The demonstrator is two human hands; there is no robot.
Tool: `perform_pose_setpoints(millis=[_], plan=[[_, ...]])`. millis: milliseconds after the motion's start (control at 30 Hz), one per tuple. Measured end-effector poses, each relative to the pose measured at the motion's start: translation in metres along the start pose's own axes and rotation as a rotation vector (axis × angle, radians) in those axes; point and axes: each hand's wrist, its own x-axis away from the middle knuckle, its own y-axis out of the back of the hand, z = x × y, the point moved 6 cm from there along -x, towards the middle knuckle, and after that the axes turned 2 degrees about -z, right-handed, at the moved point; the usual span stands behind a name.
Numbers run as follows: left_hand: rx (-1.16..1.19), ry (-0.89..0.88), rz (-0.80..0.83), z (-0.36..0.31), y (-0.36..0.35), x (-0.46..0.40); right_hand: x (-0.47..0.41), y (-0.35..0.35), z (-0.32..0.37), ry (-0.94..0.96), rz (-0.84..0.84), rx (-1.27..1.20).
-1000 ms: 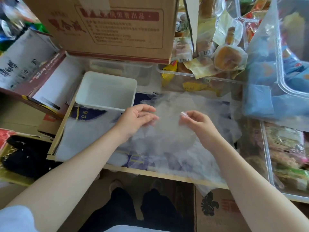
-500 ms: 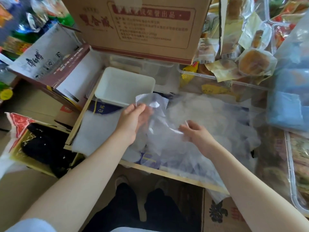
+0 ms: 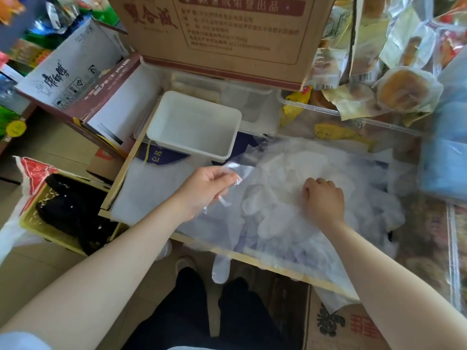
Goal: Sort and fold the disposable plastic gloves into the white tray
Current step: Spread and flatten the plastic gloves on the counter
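Note:
A heap of clear disposable plastic gloves (image 3: 290,198) covers the middle and right of a shallow wooden-edged board. My left hand (image 3: 204,190) pinches a folded clear glove (image 3: 237,170) and holds it just in front of the white tray (image 3: 194,145), which stands at the board's far left and looks bare inside. My right hand (image 3: 323,198) lies knuckles up on the heap, fingers curled into the gloves. Whether it grips one, I cannot tell. One glove finger hangs over the board's near edge.
A large brown carton (image 3: 227,34) stands behind the tray. An open white box (image 3: 70,72) lies at the left. Packaged pastries (image 3: 401,89) fill clear bins at the back right. A black item in a yellow crate (image 3: 65,210) sits low left. My legs are below the board.
My left hand has folded the glove smaller and still holds it near the tray. My right hand let go of it and dropped onto the heap.

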Motion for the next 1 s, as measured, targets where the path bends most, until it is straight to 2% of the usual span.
perform_pose_setpoints(millis=[67, 167, 267, 300, 367, 467, 533, 633, 700, 733, 800, 867, 933, 1000], plan=[[-0.067, -0.031, 0.084, -0.006, -0.007, 0.003, -0.005, 0.009, -0.005, -0.045, -0.073, -0.162], [-0.106, -0.084, 0.232, -0.016, -0.016, 0.009, -0.007, 0.044, -0.008, -0.099, -0.285, -0.481], [-0.205, -0.215, 0.34, -0.031, -0.027, 0.012, 0.005, 0.09, 0.006, 0.11, -0.537, -0.49], [-0.269, -0.274, 0.315, -0.037, -0.029, 0.011, 0.011, 0.102, 0.013, 0.204, -0.591, -0.451], [-0.44, -0.449, 0.162, -0.052, -0.028, 0.006, 0.025, 0.118, 0.026, 0.389, -0.648, -0.389], [-0.563, -0.644, -0.051, -0.076, -0.029, 0.003, 0.041, 0.127, 0.031, 0.515, -0.666, -0.372], [-0.436, -0.566, -0.012, -0.082, -0.03, 0.002, 0.05, 0.133, 0.028, 0.525, -0.707, -0.353], [-0.01, -0.302, 0.192, -0.079, -0.04, 0.004, 0.064, 0.138, 0.03, 0.584, -0.771, -0.258], [0.071, -0.279, 0.17, -0.077, -0.043, 0.006, 0.07, 0.136, 0.034, 0.634, -0.743, -0.255], [0.068, -0.295, 0.13, -0.077, -0.043, 0.006, 0.072, 0.136, 0.034, 0.599, -0.711, -0.314], [0.066, -0.321, 0.072, -0.079, -0.041, 0.006, 0.069, 0.141, 0.02, 0.375, -0.67, -0.577], [0.062, -0.322, 0.087, -0.085, -0.04, 0.007, 0.063, 0.149, -0.001, 0.1, -0.646, -0.901], [0.074, -0.318, 0.137, -0.088, -0.039, 0.007, 0.047, 0.146, -0.015, -0.108, -0.415, -1.177], [0.091, -0.325, 0.143, -0.09, -0.035, 0.006, 0.034, 0.138, -0.014, -0.171, -0.124, -1.339]])
